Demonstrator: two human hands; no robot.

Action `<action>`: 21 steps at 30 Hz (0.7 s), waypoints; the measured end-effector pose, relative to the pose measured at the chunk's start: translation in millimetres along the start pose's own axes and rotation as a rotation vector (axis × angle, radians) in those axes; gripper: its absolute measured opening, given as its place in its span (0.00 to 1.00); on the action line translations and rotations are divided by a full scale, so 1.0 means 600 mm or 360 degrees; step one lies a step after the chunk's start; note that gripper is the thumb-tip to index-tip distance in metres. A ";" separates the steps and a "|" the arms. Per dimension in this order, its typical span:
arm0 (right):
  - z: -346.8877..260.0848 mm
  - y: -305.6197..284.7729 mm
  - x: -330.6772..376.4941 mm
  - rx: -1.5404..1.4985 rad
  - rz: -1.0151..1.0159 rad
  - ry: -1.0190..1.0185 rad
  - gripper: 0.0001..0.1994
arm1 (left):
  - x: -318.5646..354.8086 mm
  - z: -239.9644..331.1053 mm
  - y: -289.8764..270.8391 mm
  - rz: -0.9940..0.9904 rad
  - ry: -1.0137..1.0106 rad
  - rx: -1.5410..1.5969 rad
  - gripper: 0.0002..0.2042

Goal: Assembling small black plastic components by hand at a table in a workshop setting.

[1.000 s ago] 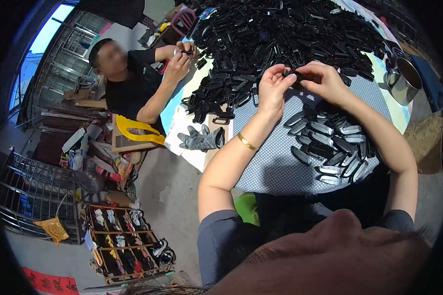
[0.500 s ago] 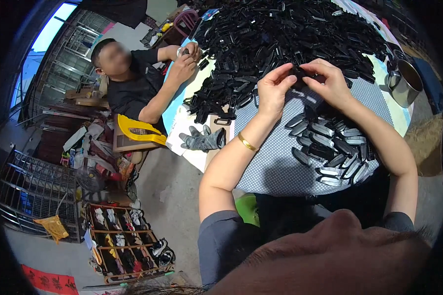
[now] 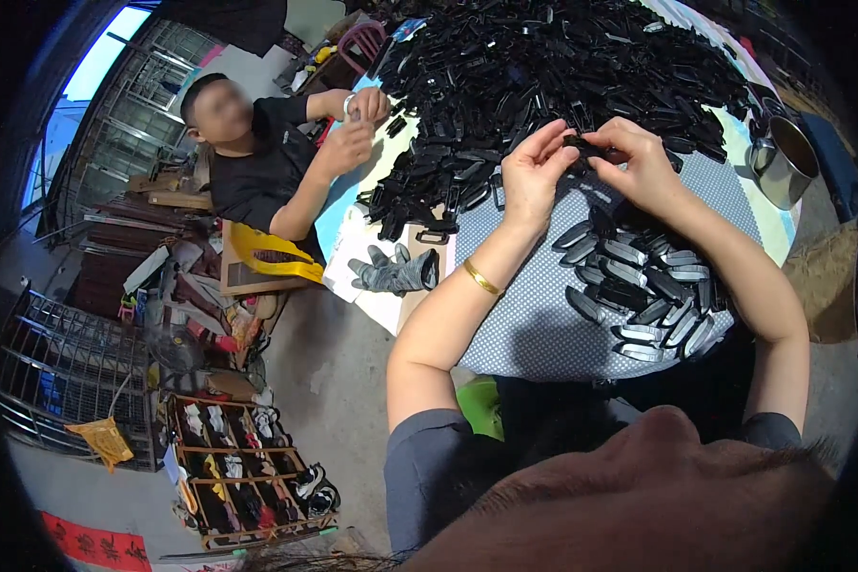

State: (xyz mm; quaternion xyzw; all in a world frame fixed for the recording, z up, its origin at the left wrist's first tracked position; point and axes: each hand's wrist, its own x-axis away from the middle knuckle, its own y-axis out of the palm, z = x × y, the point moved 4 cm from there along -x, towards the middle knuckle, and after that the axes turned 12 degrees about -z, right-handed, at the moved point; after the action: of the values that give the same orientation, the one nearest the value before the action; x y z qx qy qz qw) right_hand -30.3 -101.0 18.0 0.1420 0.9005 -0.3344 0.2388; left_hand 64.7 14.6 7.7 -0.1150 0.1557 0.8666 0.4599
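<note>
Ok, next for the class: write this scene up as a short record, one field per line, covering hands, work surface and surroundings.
Left hand: raised, fingers curled; gold bangle on wrist
Right hand: facing the left one, fingers curled
Between fingertips: apparently a small dark part, unclear against the heap
Beyond hands: large heap of black parts
Nearer the body: smaller group of black and silver parts
Table: dotted cover
Left side: grey glove; seated co-worker
Right side: metal container
</note>
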 end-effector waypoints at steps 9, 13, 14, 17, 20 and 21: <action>0.020 0.010 -0.006 -0.0325 -0.0181 0.0139 0.14 | -0.004 0.004 0.004 -0.0136 0.0034 0.0248 0.18; 0.020 0.016 -0.005 -0.0495 -0.0510 0.0329 0.17 | -0.002 0.000 0.008 -0.0346 -0.0137 0.0496 0.14; 0.013 0.011 -0.004 -0.0352 -0.0230 0.0082 0.16 | -0.003 -0.001 0.006 -0.0348 -0.0139 0.0498 0.14; -0.003 0.009 0.000 -0.0160 -0.0261 0.0209 0.15 | -0.005 0.000 0.005 -0.0486 -0.0156 0.0428 0.14; -0.001 0.005 0.001 0.0039 -0.0152 -0.0018 0.14 | -0.003 0.006 0.009 -0.0502 -0.0087 0.0337 0.12; 0.000 0.004 0.000 0.0037 -0.0151 -0.0018 0.14 | -0.002 0.008 0.010 -0.0506 -0.0069 0.0313 0.12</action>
State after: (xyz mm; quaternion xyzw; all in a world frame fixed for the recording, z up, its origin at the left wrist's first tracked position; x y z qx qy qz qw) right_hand -29.2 -99.3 16.8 0.1001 0.9010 -0.3565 0.2261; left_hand 60.2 12.1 13.3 -0.0739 0.2097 0.7659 0.6032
